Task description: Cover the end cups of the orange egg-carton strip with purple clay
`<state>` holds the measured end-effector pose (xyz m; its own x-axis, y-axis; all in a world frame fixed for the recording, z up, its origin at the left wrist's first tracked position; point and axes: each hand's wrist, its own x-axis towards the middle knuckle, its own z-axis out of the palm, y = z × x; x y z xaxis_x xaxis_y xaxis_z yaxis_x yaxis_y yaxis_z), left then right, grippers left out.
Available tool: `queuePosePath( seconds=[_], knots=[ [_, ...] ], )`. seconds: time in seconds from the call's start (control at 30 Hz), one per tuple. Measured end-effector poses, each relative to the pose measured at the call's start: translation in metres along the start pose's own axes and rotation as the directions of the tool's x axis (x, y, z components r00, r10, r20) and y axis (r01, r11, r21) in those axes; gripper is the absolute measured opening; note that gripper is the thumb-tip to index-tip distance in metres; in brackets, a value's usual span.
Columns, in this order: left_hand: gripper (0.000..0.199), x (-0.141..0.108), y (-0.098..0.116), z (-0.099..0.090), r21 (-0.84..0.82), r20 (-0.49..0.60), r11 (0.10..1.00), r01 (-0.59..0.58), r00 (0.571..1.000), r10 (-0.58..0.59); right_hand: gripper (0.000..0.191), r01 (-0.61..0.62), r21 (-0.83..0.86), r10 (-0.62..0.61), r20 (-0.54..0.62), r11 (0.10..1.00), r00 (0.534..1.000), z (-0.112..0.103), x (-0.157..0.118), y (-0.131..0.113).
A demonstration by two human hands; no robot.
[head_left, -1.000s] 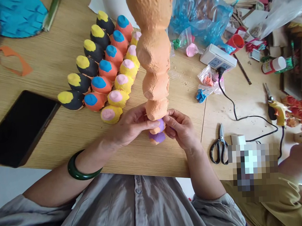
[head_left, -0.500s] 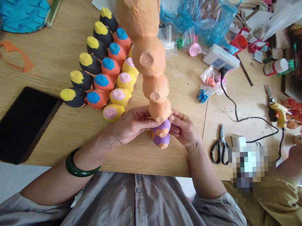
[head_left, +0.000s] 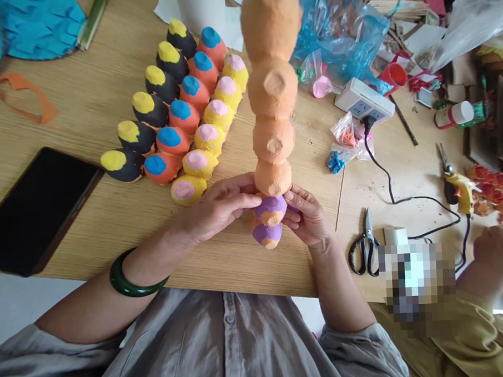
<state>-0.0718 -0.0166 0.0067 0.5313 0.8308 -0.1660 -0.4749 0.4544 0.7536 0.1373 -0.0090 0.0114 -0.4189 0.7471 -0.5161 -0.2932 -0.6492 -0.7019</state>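
An orange strip of rounded bumps (head_left: pixel 274 137), like an egg-carton strip coated in clay, stands up towards me between my hands. Purple patches cover part of its two lowest bumps. My left hand (head_left: pixel 223 206) pinches its left side near the purple part, thumb along the edge. On the opposite side, my right hand (head_left: pixel 309 216) grips the strip at the same height, its fingertips partly hidden. Left of the strip lie three similar rows: black with yellow tops (head_left: pixel 152 108), orange with blue tops (head_left: pixel 181 111), and yellow with pink tops (head_left: pixel 218 112).
A dark phone (head_left: pixel 39 209) lies at the left. Scissors (head_left: pixel 365 244), a power strip (head_left: pixel 364 101), small clay packets (head_left: pixel 343 134) and a yellow glue gun (head_left: pixel 463 193) are at the right. A blue plastic bag (head_left: pixel 340 34) sits behind. Another person's hand (head_left: pixel 496 250) is at far right.
The strip's upper end has swung to the right, uncovering more of the yellow-and-pink row and a white cylinder behind. Both hands keep their hold in nearly the same place.
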Motion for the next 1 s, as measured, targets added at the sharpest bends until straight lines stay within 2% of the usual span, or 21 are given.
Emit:
queuePosePath(
  seconds=[0.1, 0.3, 0.57, 0.73, 0.87, 1.0],
  knots=[
    [0.017, 0.001, 0.001, 0.002, 0.053, 0.075, 0.998, 0.042, 0.996, -0.045, 0.044, 0.034, -0.016, -0.034, -0.018, 0.999, 0.999, 0.002, -0.001, 0.001],
    [0.017, 0.001, 0.003, 0.005, -0.014, 0.142, 0.993, 0.115, 0.984, -0.112, 0.042, 0.03, -0.02, -0.029, 0.032, 0.999, 0.999, 0.003, -0.002, 0.001],
    [0.016, -0.004, 0.006, 0.004, -0.026, 0.074, 0.999, 0.035, 0.997, -0.033, 0.042, -0.033, 0.006, 0.032, 0.06, 0.999, 0.998, 0.0, -0.001, 0.0],
    [0.015, -0.005, 0.009, -0.006, 0.053, 0.117, 0.998, 0.041, 0.992, -0.047, 0.038, 0.032, 0.013, -0.032, 0.071, 0.999, 0.997, 0.0, -0.003, 0.0],
    [0.009, -0.005, 0.008, -0.011, 0.054, 0.024, 0.997, 0.064, 0.998, -0.065, 0.041, 0.076, 0.005, -0.076, 0.063, 0.997, 0.995, 0.001, -0.003, -0.002],
    [0.016, -0.004, 0.003, -0.011, 0.02, -0.076, 0.996, 0.086, 0.994, -0.084, 0.043, 0.115, -0.068, -0.113, 0.037, 0.991, 0.993, 0.001, -0.005, -0.004]
  ],
)
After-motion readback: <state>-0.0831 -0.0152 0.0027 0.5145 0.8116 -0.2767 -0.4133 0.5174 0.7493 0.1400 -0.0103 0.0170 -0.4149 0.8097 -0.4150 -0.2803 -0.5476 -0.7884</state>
